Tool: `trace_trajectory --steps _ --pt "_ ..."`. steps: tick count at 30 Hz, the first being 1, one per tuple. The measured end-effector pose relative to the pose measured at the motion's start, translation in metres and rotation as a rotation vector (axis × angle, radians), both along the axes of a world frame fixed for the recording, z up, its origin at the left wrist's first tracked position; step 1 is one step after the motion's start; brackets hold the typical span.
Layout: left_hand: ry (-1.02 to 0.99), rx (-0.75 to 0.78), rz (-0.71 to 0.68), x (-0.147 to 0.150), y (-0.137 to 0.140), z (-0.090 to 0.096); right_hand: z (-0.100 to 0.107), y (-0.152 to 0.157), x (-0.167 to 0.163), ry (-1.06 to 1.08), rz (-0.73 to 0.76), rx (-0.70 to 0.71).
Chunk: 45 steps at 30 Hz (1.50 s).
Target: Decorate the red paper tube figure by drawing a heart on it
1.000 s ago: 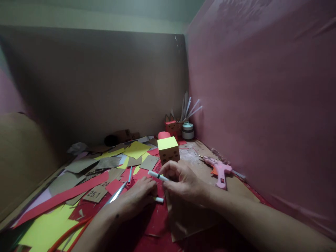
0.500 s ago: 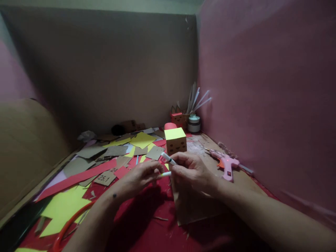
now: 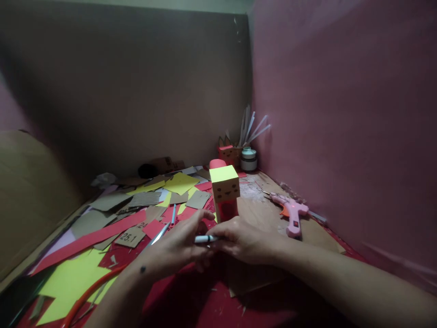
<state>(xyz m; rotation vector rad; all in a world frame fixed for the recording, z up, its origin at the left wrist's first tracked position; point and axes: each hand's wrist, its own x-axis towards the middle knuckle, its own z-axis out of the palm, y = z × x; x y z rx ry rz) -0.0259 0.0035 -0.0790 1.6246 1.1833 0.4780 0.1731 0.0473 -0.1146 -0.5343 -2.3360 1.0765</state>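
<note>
Between my two hands lies a white marker (image 3: 201, 239) with a dark band, held level. My right hand (image 3: 241, 239) is closed around its right end. The fingers of my left hand (image 3: 182, 239) curl about its left end, and their tips are partly hidden. Just beyond my hands stands a small box figure (image 3: 226, 189) with a yellow top, a drawn face and a red body. A brown cardboard piece (image 3: 249, 278) lies under my right hand.
A pink glue gun (image 3: 292, 212) lies at the right. Paper and cardboard scraps (image 3: 133, 234) cover the left, near orange-handled scissors (image 3: 95, 287). At the back stand a lidded jar (image 3: 249, 159), another face box (image 3: 226, 155) and white sticks (image 3: 256, 127). Walls close off the back and right.
Both hands have come lower, and the marker has turned from slanted to level. A second white piece with a yellowish end, seen between my hands before, no longer shows. The figure's red body is now uncovered.
</note>
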Motion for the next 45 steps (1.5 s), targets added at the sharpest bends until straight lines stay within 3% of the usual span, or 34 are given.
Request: trace_trajectory --steps 3,6,10,12,18,22,26,30,32,37,40,45 --pt "-0.135 -0.053 0.020 -0.005 0.000 0.003 0.000 0.000 0.000 -0.012 0.032 0.048" --pt "-0.187 -0.032 -0.014 -0.021 0.000 0.011 0.005 0.001 0.000 0.023 -0.062 0.015" --pt "-0.140 0.214 0.153 -0.032 -0.001 0.018 0.010 0.000 0.000 0.084 -0.134 -0.192" --pt "-0.076 0.322 0.233 -0.023 -0.002 0.019 0.010 -0.001 -0.001 0.089 -0.089 -0.257" --pt "0.069 0.460 0.196 0.016 -0.008 0.011 0.010 -0.006 -0.002 0.046 0.013 -0.268" --pt "-0.146 0.402 0.197 0.005 -0.007 0.009 0.017 -0.006 0.003 0.100 0.042 -0.336" --pt "-0.391 0.395 0.454 -0.017 0.003 0.012 0.022 -0.004 0.007 0.337 0.071 -0.447" --pt "-0.180 0.436 0.599 -0.019 0.018 0.005 0.015 0.002 0.007 0.365 0.059 -0.457" --pt "0.058 0.397 0.464 -0.012 0.024 -0.003 0.013 0.006 0.007 0.299 0.062 -0.454" --pt "0.235 0.380 0.239 0.006 0.028 -0.027 0.019 0.010 0.019 0.097 0.088 -0.344" --pt "0.322 0.390 0.210 0.011 0.030 -0.038 0.023 0.004 0.029 0.007 0.054 -0.279" --pt "0.442 0.420 0.231 0.012 0.035 -0.045 0.037 -0.006 0.055 -0.013 -0.124 -0.073"
